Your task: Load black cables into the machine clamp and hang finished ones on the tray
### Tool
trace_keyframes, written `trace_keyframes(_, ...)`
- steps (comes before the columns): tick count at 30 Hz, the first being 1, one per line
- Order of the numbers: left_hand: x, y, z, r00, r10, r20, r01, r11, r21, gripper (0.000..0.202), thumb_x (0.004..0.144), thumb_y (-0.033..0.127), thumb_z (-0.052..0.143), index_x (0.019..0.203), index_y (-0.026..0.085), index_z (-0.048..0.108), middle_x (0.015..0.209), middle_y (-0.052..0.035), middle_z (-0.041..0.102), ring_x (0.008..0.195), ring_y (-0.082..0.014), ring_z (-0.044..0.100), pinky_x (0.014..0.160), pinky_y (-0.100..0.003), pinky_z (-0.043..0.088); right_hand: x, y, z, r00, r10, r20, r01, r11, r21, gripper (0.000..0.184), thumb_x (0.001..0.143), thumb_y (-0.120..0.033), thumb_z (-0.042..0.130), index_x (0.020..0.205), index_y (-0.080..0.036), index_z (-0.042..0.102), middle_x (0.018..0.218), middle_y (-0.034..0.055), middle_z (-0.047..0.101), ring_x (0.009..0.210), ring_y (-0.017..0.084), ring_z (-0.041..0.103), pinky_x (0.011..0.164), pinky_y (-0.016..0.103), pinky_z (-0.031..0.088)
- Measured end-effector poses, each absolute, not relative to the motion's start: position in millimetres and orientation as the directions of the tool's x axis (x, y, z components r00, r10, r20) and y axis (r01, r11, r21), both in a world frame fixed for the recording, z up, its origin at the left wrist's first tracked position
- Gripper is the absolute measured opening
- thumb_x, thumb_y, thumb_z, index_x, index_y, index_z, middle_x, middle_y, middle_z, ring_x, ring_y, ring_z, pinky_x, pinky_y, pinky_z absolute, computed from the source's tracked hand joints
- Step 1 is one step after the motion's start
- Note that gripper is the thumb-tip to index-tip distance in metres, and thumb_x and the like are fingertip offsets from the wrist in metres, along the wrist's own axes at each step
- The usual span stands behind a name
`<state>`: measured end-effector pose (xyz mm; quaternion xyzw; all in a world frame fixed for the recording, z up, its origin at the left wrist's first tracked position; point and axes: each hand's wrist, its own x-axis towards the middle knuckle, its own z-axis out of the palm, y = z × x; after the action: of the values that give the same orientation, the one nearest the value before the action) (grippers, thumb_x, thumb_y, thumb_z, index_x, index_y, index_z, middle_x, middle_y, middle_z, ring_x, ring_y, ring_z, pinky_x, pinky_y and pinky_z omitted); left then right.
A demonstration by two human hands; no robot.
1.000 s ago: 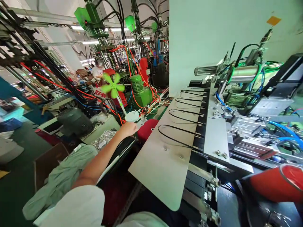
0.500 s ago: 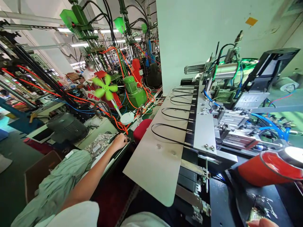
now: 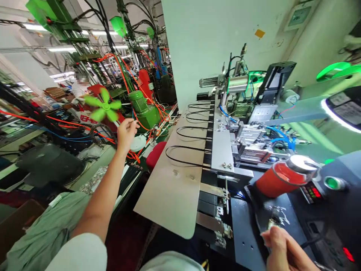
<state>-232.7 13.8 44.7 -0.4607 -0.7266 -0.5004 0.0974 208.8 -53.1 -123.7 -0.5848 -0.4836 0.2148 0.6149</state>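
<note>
An automated assembly machine (image 3: 248,128) fills the right side, its pneumatic cylinders and blue air lines standing behind a long pale metal plate (image 3: 172,188). The plate's near end has rounded corners and drops off to a dark gap, while four black cable loops (image 3: 183,152) lie on it, their ends running into a black clamp strip along its far edge.

Past the plate's left edge stand a green motor (image 3: 143,114), a red seat pad (image 3: 153,156) and a co-worker (image 3: 80,86), well off down the aisle. On the right, a dark table (image 3: 245,237) carries a red cylinder with a metal top (image 3: 286,177), a green push button (image 3: 334,183) and a small cluster of shiny metal pieces (image 3: 275,220).

The hands are well apart. The left hand (image 3: 126,135) is raised over the plate's left side, fingers loosely spread, just below a green fan (image 3: 103,105). The right hand (image 3: 282,246) sits low at the table's near edge, just beneath the metal pieces; whether it grips one, I cannot tell.
</note>
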Motion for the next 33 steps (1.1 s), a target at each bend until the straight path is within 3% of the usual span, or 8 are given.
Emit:
trace_keyframes(3,-155,36,56,-0.295,0.686,0.665,0.752,-0.263,0.605,0.023,0.087,0.035,0.052,0.094,0.015,0.061,0.076,-0.0023,0.066,0.057,-0.0084,0.054,0.056,-0.018,0.044,206,-50,-116,0.319,0.858,0.403,0.305,0.309,-0.901,0.033,0.085,-0.042,0.063,0.062,-0.018,0.064,0.058,0.0012,0.058,0.051,0.014,0.052,0.055,0.026,0.041)
trace_keyframes(6,-76,32,53,-0.023,0.772,0.636,0.775,-0.388,0.499,0.024,0.09,0.034,0.051,0.09,0.015,0.067,0.08,-0.003,0.067,0.072,-0.0123,0.06,0.068,-0.021,0.046,200,-47,-102,0.22,0.879,0.423,0.272,0.362,-0.892,0.038,0.091,-0.037,0.055,0.058,-0.018,0.057,0.055,-0.0013,0.05,0.049,0.011,0.047,0.05,0.023,0.037)
trace_keyframes(11,-5,6,21,0.368,0.922,0.124,0.596,-0.336,0.729,0.028,0.093,0.028,0.047,0.078,0.016,0.068,0.072,-0.0001,0.067,0.068,-0.0116,0.061,0.065,-0.02,0.046,192,-46,-90,0.144,0.901,0.409,0.235,0.37,-0.899,0.033,0.094,-0.029,0.052,0.063,-0.018,0.058,0.059,-0.0015,0.053,0.055,0.011,0.05,0.054,0.022,0.038)
trace_keyframes(14,8,-6,-3,0.401,0.916,-0.02,0.555,-0.226,0.801,0.02,0.09,0.026,0.053,0.081,0.015,0.066,0.075,0.0006,0.065,0.06,-0.0096,0.059,0.057,-0.019,0.045,186,-45,-90,0.07,0.94,0.334,0.131,0.324,-0.937,0.022,0.092,-0.027,0.054,0.075,-0.019,0.065,0.07,0.0003,0.062,0.065,0.014,0.057,0.061,0.023,0.043)
trace_keyframes(17,13,-11,-19,0.408,0.913,0.013,0.568,-0.264,0.78,0.018,0.09,0.026,0.054,0.081,0.015,0.066,0.074,0.0009,0.063,0.057,-0.009,0.058,0.058,-0.02,0.045,176,-43,-92,0.053,0.957,0.284,0.027,0.283,-0.959,0.012,0.09,-0.027,0.058,0.088,-0.02,0.067,0.082,0.0017,0.066,0.072,0.015,0.059,0.065,0.023,0.045)
trace_keyframes(21,10,-10,-28,0.468,0.871,0.149,0.627,-0.447,0.638,0.019,0.092,0.025,0.053,0.081,0.016,0.065,0.072,0.0003,0.062,0.067,-0.0113,0.059,0.062,-0.02,0.045,174,-39,-91,0.055,0.96,0.275,0.038,0.273,-0.961,0.017,0.091,-0.027,0.056,0.078,-0.018,0.063,0.071,-0.0004,0.059,0.064,0.013,0.052,0.059,0.023,0.041)
trace_keyframes(26,0,-3,-26,0.706,0.692,0.15,0.585,-0.69,0.426,0.023,0.095,0.025,0.047,0.085,0.018,0.067,0.077,-0.0007,0.062,0.065,-0.0107,0.057,0.06,-0.02,0.041,189,-33,-83,-0.242,0.935,0.26,0.092,0.289,-0.953,0.026,0.088,-0.025,0.06,0.064,-0.017,0.057,0.059,-0.0032,0.048,0.056,0.01,0.041,0.052,0.023,0.031)
trace_keyframes(33,17,-12,-26,0.408,0.909,0.089,0.471,-0.293,0.832,0.02,0.09,0.027,0.055,0.077,0.015,0.063,0.069,0.0015,0.058,0.062,-0.0092,0.056,0.057,-0.019,0.042,156,-36,-92,0.238,0.845,0.479,0.04,0.485,-0.874,0.017,0.092,-0.018,0.054,0.075,-0.019,0.056,0.066,-0.0023,0.049,0.059,0.011,0.044,0.053,0.024,0.033)
